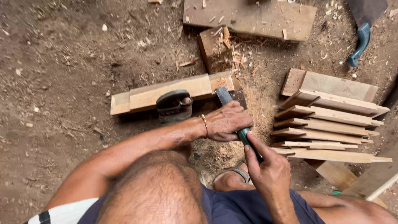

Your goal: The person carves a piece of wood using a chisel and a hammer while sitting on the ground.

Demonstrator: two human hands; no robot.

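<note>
Bare packed earth littered with chips and sawdust spreads under me. My left hand (226, 121) wraps over the top of a chisel (234, 114), fingers curled shut round its shaft, so most of the tool is hidden; only the flat grey blade shows above my knuckles, and a stretch of teal handle below them. My right hand (269, 172) closes on that handle's lower end, thumb laid along it, and covers the butt entirely. The blade's tip sits at the right end of a pale plank (170, 93) lying across the dirt, though I cannot make out the cutting edge itself against the dark patch there. My sandalled foot (174, 106) presses on the plank's middle; my other foot (232, 174) is mostly tucked behind my wrist. To the right, a stack of tapered wooden slats (327, 128) fans out, near my hands but apart. A wide board (253, 18) runs off the top edge, and a teal-handled saw (361, 41) is cut off at the upper right corner.
</note>
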